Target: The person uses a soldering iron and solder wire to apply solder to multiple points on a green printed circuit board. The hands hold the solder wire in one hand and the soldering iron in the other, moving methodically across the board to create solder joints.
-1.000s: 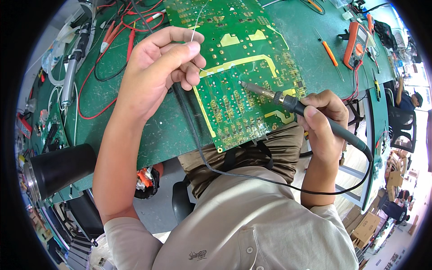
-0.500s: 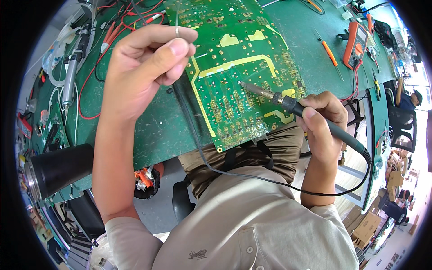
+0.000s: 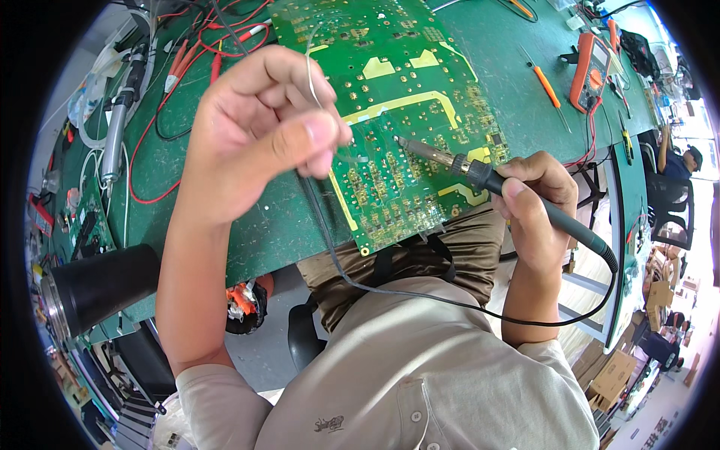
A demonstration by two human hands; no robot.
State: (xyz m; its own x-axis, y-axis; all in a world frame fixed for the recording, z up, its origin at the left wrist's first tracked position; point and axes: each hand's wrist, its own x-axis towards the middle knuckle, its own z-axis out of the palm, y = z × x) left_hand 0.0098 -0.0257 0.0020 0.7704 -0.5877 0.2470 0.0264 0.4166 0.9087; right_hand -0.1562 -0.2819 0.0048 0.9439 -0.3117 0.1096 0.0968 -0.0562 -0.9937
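A large green circuit board (image 3: pixel 409 88) lies at the table's near edge, partly overhanging my lap. My right hand (image 3: pixel 541 214) grips a soldering iron (image 3: pixel 489 178) by its dark handle. The iron's tip rests at or just above the board's middle, among rows of small solder points. Over the board's left edge, my left hand (image 3: pixel 251 146) holds a thin silvery solder wire (image 3: pixel 308 69) between thumb and curled fingers. One length of the wire rises past the fingers, and a short end points toward the iron tip. The fingers are slightly blurred.
The iron's black cord (image 3: pixel 319 217) loops across my front. Red test leads (image 3: pixel 196 60) lie at the left, near a black cylinder (image 3: pixel 105 281). An orange multimeter (image 3: pixel 591 73) and an orange screwdriver (image 3: pixel 549 88) are at the right. Another person (image 3: pixel 681 166) sits far right.
My left hand has moved right and nearer to me, bringing the solder wire toward the iron tip, with its fingers posed differently. My right hand and the iron have stayed almost still.
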